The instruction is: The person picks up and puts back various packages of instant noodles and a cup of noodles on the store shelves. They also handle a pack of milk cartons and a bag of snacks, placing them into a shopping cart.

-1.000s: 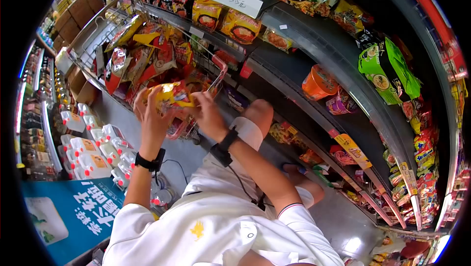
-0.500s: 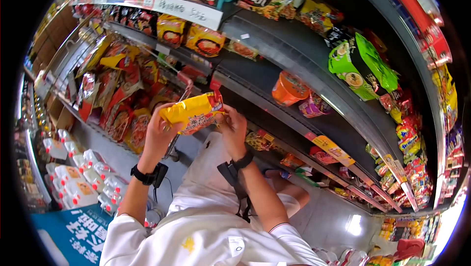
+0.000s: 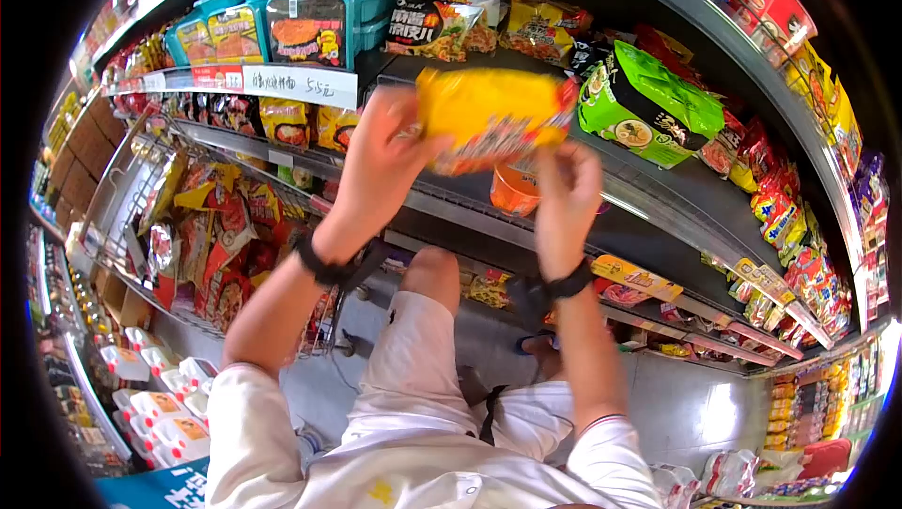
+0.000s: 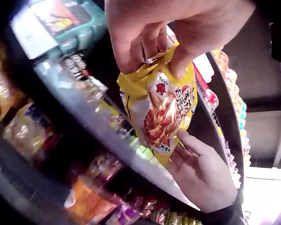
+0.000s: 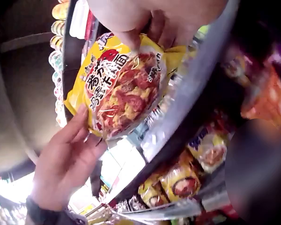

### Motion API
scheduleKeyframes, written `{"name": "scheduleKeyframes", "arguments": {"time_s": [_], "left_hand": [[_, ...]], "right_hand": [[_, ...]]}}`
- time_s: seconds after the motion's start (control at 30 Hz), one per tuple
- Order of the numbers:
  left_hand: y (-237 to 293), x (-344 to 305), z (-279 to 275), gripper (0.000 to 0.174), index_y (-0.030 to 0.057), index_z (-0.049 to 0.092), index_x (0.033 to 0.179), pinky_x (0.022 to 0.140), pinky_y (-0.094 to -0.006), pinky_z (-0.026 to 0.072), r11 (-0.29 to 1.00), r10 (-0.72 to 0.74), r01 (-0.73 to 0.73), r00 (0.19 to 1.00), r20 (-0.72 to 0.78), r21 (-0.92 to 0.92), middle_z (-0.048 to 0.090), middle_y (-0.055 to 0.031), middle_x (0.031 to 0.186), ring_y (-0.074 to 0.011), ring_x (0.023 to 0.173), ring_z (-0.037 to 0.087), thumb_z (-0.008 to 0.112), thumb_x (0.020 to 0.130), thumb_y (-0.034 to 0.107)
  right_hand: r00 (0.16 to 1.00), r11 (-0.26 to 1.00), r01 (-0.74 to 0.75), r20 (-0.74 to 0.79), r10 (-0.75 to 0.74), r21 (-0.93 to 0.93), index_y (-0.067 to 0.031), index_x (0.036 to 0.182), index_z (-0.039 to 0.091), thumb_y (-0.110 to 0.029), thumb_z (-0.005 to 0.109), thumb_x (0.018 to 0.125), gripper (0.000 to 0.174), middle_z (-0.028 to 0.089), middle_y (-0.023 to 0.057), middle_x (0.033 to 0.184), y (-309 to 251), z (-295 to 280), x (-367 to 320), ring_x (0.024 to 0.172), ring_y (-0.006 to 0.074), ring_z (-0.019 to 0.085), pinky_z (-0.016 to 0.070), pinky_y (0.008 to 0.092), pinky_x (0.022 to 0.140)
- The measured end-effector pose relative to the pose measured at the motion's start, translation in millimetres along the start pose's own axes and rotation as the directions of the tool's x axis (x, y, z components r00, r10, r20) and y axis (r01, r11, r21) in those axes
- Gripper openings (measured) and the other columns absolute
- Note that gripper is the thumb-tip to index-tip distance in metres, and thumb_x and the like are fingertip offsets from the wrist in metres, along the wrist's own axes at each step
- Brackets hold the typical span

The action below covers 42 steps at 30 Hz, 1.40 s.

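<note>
A yellow noodle packet [image 3: 493, 115] is held up in front of the shelves, one hand at each end. The left hand [image 3: 381, 147] pinches its left end; in the left wrist view that hand [image 4: 178, 28] grips the crimped top edge. The right hand [image 3: 568, 185] pinches the lower right corner, and the left wrist view shows it [image 4: 201, 171] with the thumb on the packet's edge. In the right wrist view the packet [image 5: 122, 89] shows its printed front with a picture of food.
A wire cart [image 3: 174, 307] full of packets stands at left. Shelves hold a green packet [image 3: 644, 110], an orange tub [image 3: 515, 192] and teal trays [image 3: 352, 7]. White jugs [image 3: 178, 434] stand on the floor at lower left.
Both hands have raised the yellow packet from beside the cart, up and to the right, in front of the shelves. The view has shifted towards the shelves.
</note>
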<state>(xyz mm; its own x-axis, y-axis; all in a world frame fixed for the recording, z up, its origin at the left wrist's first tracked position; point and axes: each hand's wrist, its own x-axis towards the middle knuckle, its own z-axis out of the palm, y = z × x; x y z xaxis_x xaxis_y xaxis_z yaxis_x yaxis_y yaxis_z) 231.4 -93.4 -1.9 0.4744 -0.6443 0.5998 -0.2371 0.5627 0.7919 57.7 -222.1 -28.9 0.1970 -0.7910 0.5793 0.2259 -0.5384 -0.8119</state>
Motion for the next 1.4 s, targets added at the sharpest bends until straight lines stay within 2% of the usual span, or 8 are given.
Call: {"name": "scheduleKeyframes", "arguments": {"time_s": [0.17, 0.33, 0.57, 0.73, 0.87, 1.07, 1.17, 1.4], "left_hand": [[-19.0, 138.3, 40.5, 0.037, 0.002, 0.054, 0.121, 0.084, -0.0278, 0.0528, 0.984, 0.047, -0.049, 0.999, 0.013, 0.173, 0.066, -0.0086, 0.114, -0.0159, 0.102, 0.065, 0.075, 0.092, 0.011], [-117.6, 233.5, 59.0, 0.036, 0.0008, 0.057, 0.117, 0.077, -0.0292, 0.0516, 0.975, 0.036, -0.036, 0.999, 0.002, 0.217, 0.069, -0.007, 0.103, -0.016, 0.094, 0.066, 0.077, 0.09, 0.016], [-197.5, 281.6, 92.0, 0.031, -0.0025, 0.062, 0.114, 0.082, -0.0344, 0.0523, 0.892, -0.096, 0.136, 0.989, -0.112, 0.431, 0.071, -0.0135, 0.111, -0.0224, 0.096, 0.068, 0.074, 0.086, 0.006], [-212.5, 295.6, 90.1, 0.062, 0.0086, 0.049, 0.142, 0.094, -0.0449, 0.0512, 0.722, -0.264, 0.107, 0.956, 0.129, 0.684, 0.064, -0.021, 0.13, -0.0391, 0.118, 0.062, 0.069, 0.089, 0.035], [-211.4, 297.3, 93.2, 0.077, 0.0175, 0.023, 0.158, 0.087, -0.041, 0.0508, 0.654, -0.451, 0.212, 0.88, 0.149, 0.726, 0.061, -0.017, 0.129, -0.0299, 0.111, 0.061, 0.062, 0.091, 0.019], [-168.0, 276.0, 81.9, 0.05, 0.0082, 0.059, 0.132, 0.096, -0.0403, 0.0464, 0.717, -0.606, 0.396, 0.76, 0.233, 0.574, 0.062, -0.006, 0.132, -0.0212, 0.12, 0.057, 0.064, 0.094, 0.04], [-164.4, 278.9, 81.8, 0.054, 0.0083, 0.057, 0.135, 0.096, -0.0404, 0.0464, 0.634, -0.665, 0.386, 0.714, 0.218, 0.67, 0.062, -0.0043, 0.133, -0.0201, 0.121, 0.056, 0.065, 0.093, 0.042], [-33.1, 146.8, 47.5, 0.042, 0.0017, 0.055, 0.131, 0.086, -0.0303, 0.0521, 0.837, -0.053, -0.142, 0.941, 0.336, 0.529, 0.066, -0.013, 0.116, -0.0179, 0.103, 0.065, 0.067, 0.097, 0.023]], "right_hand": [[0.968, 0.94, 0.251, 0.08, -0.239, -0.232, 0.0015, 0.12, 0.061, -0.017, 0.078, 0.089, 0.039, 0.068, 0.0124, 0.11, -19.1, -13.9, 122.8, 0.104, 0.0198, 0.063, 0.05, 0.0311, 0.093], [0.925, 0.985, -0.17, 0.35, 0.147, 0.038, 0.0019, 0.117, 0.063, -0.011, 0.075, 0.09, 0.032, 0.07, 0.0092, 0.108, 35.0, -2.3, 205.3, 0.091, 0.0157, 0.065, 0.0503, 0.0272, 0.083], [0.986, 0.945, -0.162, -0.011, 0.166, -0.285, 0.0116, 0.127, 0.045, -0.013, 0.065, 0.079, 0.058, 0.06, 0.0224, 0.125, 72.6, 44.0, 223.8, 0.116, 0.0306, 0.059, 0.0439, 0.0364, 0.102], [0.789, 0.815, -0.452, 0.264, 0.555, -0.363, -0.0093, 0.132, 0.051, -0.022, 0.065, 0.083, 0.053, 0.063, 0.0091, 0.123, 134.7, 28.9, 267.2, 0.113, 0.0227, 0.059, 0.0432, 0.0452, 0.092], [0.86, 0.9, -0.325, 0.304, 0.409, -0.291, -0.0222, 0.144, 0.041, -0.026, 0.067, 0.085, 0.065, 0.061, 0.0056, 0.127, 149.7, 25.4, 272.8, 0.119, 0.023, 0.055, 0.0396, 0.048, 0.094], [0.797, 0.85, -0.427, 0.317, 0.515, -0.309, -0.0198, 0.154, 0.026, -0.028, 0.069, 0.084, 0.083, 0.056, 0.0125, 0.138, 121.8, 28.3, 256.2, 0.131, 0.0293, 0.049, 0.0348, 0.0593, 0.104], [0.869, 0.945, -0.149, 0.418, 0.266, -0.291, -0.0066, 0.138, 0.051, -0.023, 0.074, 0.087, 0.059, 0.066, 0.0084, 0.123, 154.0, 30.7, 272.2, 0.112, 0.0215, 0.063, 0.0479, 0.04, 0.096], [0.781, 0.937, 0.187, 0.623, 0.04, -0.295, -0.0031, 0.109, 0.069, -0.023, 0.066, 0.096, 0.024, 0.072, 0.0088, 0.1, 44.2, 25.2, 214.4, 0.091, 0.0195, 0.068, 0.052, 0.0337, 0.079]]}}
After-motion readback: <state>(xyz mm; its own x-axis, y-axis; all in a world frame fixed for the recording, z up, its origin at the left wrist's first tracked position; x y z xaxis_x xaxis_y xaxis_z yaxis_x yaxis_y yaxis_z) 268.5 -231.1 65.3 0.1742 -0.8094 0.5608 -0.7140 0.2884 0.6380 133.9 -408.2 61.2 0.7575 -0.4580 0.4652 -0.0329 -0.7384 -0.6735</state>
